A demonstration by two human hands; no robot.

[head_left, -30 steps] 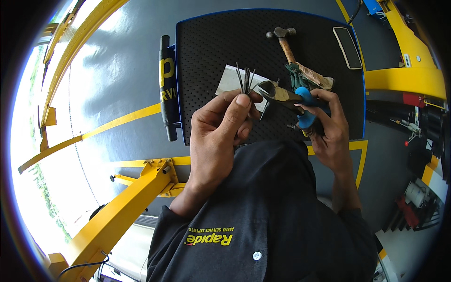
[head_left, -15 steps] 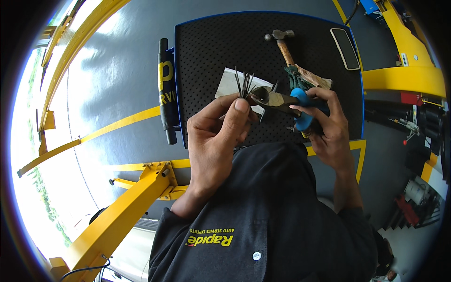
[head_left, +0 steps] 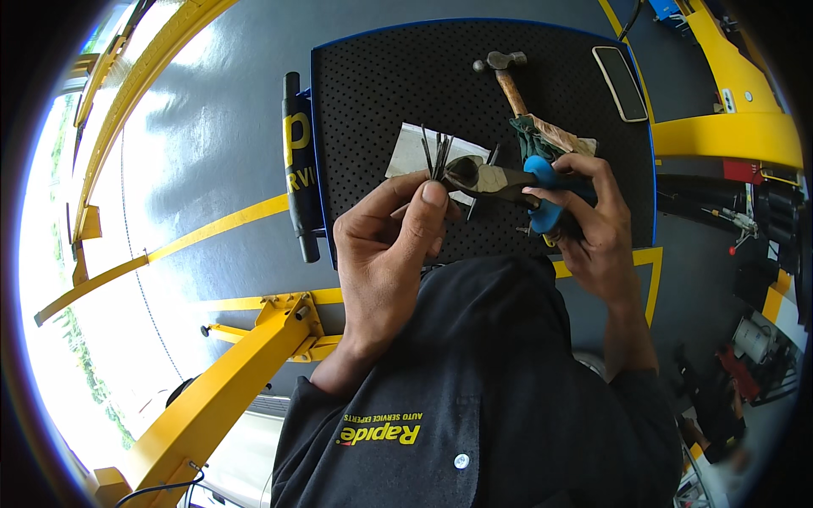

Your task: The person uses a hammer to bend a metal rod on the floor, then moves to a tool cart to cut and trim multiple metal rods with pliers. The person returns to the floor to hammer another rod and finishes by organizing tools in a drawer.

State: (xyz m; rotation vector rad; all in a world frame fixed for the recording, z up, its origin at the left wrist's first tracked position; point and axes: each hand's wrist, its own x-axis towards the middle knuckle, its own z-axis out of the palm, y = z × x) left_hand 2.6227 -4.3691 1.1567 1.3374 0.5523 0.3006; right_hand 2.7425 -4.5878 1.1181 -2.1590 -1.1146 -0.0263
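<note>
Ok so black dotted worktop (head_left: 381, 80), hammer (head_left: 510, 89) on its far side, right hand (head_left: 603, 229) curled around blue-handled pliers (head_left: 495, 181), left hand (head_left: 381, 245) pinching some thin dark rods (head_left: 439, 152) up over the worktop, jaws right beside them, can't tell if touching

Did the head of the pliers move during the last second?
Yes: the pliers' head has shifted slightly left, judged against the hammer on the mat.

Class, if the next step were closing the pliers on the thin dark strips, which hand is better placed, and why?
Probably the right hand: it grips the blue-handled pliers, their head beside the strips; the left hand pinches the strips.
</note>
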